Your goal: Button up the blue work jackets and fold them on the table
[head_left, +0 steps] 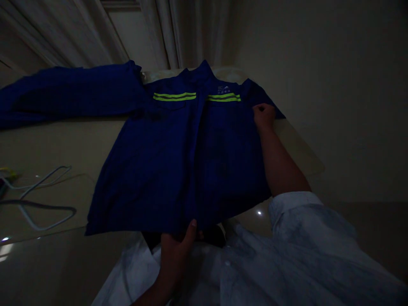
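A blue work jacket [153, 157] with yellow-green stripes across the chest lies front up on the table, its collar at the far side. At the near hem, my left hand [180, 244] grips the jacket's edge near the front placket, the thumb on top and the fingers mostly under the cloth. Further up, my right hand [264, 115] is closed on the cloth at the right side, just below the sleeve there. That sleeve bends outward past my hand. The other sleeve stretches out to the left.
The glossy table [108, 131] has a rounded corner at the right. Looped cables [47, 208] lie at the left, near a small yellow item [9, 173]. Behind the table hang curtains [191, 34], with a plain wall [334, 85] to the right. The light is dim.
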Motion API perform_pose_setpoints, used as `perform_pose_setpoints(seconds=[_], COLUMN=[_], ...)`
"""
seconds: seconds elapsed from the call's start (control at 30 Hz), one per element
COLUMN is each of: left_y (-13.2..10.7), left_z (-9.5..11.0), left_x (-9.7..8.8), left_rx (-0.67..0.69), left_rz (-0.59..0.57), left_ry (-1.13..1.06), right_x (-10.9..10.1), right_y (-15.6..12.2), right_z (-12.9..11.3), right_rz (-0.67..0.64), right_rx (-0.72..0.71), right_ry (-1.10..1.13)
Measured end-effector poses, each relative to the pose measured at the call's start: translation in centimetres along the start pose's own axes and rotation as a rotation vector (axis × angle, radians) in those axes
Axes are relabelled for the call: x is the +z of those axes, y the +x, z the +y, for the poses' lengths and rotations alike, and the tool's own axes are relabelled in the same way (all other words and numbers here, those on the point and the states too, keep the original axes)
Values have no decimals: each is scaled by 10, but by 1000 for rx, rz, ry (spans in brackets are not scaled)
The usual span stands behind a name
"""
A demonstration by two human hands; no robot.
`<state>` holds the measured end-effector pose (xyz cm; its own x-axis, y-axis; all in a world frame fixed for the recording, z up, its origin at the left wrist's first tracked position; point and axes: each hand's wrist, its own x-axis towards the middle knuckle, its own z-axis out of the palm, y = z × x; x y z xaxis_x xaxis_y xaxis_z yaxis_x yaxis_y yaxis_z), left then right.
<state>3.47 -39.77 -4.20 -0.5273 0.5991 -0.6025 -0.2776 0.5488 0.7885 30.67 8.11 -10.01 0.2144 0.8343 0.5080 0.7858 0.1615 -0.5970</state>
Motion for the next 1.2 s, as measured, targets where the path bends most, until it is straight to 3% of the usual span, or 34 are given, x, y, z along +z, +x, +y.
perform_pose_setpoints(seconds=[0.37,0.53,0.83,1.2], left_y=[8,16,8,17], left_z=[-4,-3,-4,-16], left_x=[-16,-17,-16,-23], left_rx=[-73,-58,-43,-141], left_rz=[-152,-135,-190,-250], left_ry=[-14,-12,-1,19], right_x=[-5,-9,-16,-15], right_y=[-3,-4,-8,-7], right_z=[-5,-11,-25,-23], right_rz=[-4,-19,-56,-45], right_rx=[18,43,92,107], right_ry=[1,3,-10,-14])
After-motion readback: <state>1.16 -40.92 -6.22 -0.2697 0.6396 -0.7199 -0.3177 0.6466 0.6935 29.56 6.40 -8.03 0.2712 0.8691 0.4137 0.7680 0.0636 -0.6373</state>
